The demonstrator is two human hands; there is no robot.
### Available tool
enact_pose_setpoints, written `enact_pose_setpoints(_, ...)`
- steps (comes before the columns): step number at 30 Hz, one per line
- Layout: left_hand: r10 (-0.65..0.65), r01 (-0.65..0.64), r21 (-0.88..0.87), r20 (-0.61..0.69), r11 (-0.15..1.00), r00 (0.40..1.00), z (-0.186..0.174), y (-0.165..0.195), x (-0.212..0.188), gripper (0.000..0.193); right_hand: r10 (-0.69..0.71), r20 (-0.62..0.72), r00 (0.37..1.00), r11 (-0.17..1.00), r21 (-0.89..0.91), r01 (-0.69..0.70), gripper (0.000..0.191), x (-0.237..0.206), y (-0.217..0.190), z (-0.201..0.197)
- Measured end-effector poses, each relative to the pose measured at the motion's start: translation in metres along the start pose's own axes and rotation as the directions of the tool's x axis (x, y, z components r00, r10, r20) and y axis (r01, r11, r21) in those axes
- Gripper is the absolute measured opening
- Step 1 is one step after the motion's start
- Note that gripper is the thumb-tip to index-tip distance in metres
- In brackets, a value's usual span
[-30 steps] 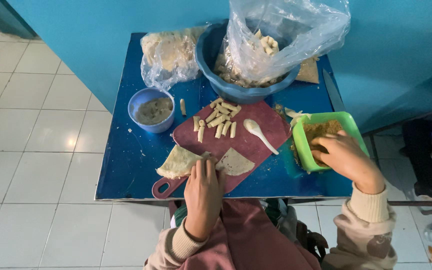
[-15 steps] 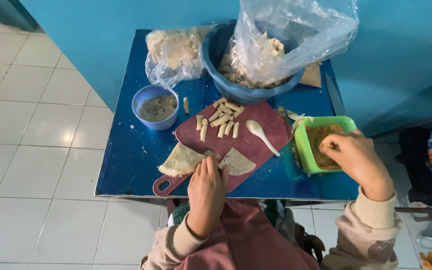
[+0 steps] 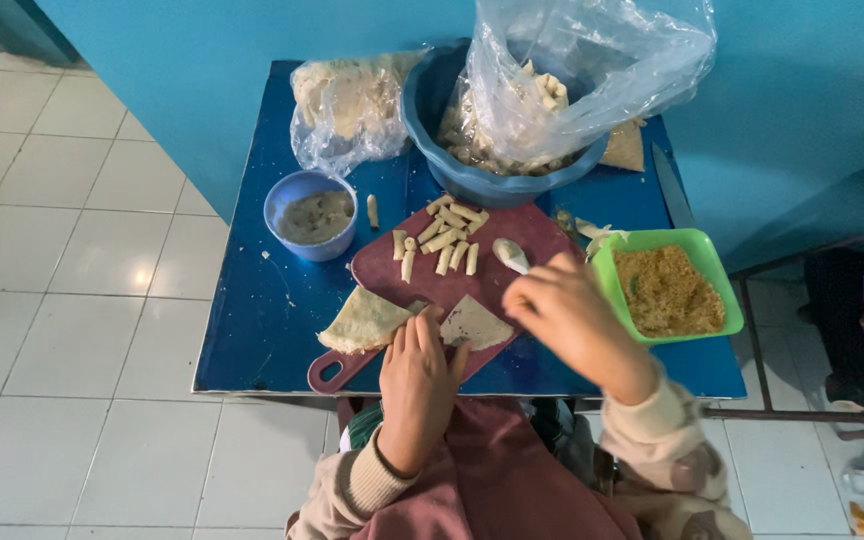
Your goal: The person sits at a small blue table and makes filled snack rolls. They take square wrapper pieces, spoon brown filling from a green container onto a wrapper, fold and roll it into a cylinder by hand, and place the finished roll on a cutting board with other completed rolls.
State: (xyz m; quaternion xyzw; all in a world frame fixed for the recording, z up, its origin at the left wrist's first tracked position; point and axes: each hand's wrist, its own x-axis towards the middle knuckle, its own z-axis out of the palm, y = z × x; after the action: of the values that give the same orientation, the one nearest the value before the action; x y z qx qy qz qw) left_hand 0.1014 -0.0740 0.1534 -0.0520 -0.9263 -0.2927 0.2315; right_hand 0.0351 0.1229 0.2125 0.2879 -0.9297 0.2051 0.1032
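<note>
Near edge: the left hand (image 3: 422, 385) lay flat, fingers straight, pressing a thin triangle wrapper (image 3: 477, 322) onto the red cutting board (image 3: 452, 285). It gripped nothing. The right hand (image 3: 567, 315) hung just above the board, fingers curled in a loose pinch w/ tips pointing down at the wrapper. I couldn't tell if it had a bit of filling in it.

Left of the wrapper sat a folded wrapper (image 3: 364, 320), half on the board, half on the blue tabletop (image 3: 262, 320).

Right: a green tray (image 3: 717, 285) of brown crumbly filling (image 3: 667, 290).

Mid board: small rolled pieces (image 3: 442, 240) in a heap & a white spoon (image 3: 510, 254).

Farther left: a small blue bowl (image 3: 297, 190) of grey paste (image 3: 314, 216).

Far: a big blue basin (image 3: 427, 110) w/ a clear plastic bag (image 3: 592, 60) of rolls, & a 2nd bag (image 3: 352, 100).

To do this bit well, I think: keep the wrapper flat & still, put filling in the middle, not too much, so it can close.
</note>
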Motion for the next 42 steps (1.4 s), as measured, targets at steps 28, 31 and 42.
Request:
enact_pose_setpoints(28, 0.032, -0.034, -0.052, -0.03, 0.998, 0.999, 0.012, -0.003, 0.001, 0.044, -0.048, -0.282, 0.958, 0.993, 0.088, 0.076, 0.015, -0.02, -0.016, 0.061)
enact_pose_setpoints(31, 0.036, -0.038, -0.05, -0.03, 0.998, 0.999, 0.016, -0.006, 0.0, 0.032, 0.001, -0.318, 0.948, 0.998, 0.064, 0.02, 0.015, -0.021, -0.012, 0.057)
enact_pose_setpoints(42, 0.027, -0.029, -0.201, -0.015, 0.979, 1.0, 0.016, -0.006, 0.001, 0.014, 0.158, -0.182, 0.971, 0.985, 0.103, -0.141, 0.015, -0.026, -0.008, 0.056)
